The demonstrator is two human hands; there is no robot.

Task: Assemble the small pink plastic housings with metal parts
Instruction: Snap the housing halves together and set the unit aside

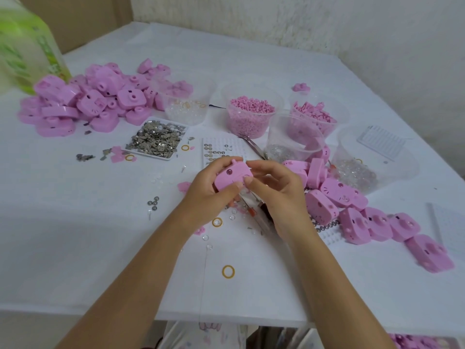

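No legible txt, nos. or brand marks in view. Green-and-white bag point(27, 46) at far left: green print on it, too blurred to read. Pink housing point(232, 176), held between my left hand point(208, 192) and right hand point(279, 195): moulded dots and lines on its face, none readable as chars.

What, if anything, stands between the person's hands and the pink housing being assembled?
Nothing visible does. The left hand grips the pink housing from its left side, and the right hand pinches its right edge, so both hands touch it directly.
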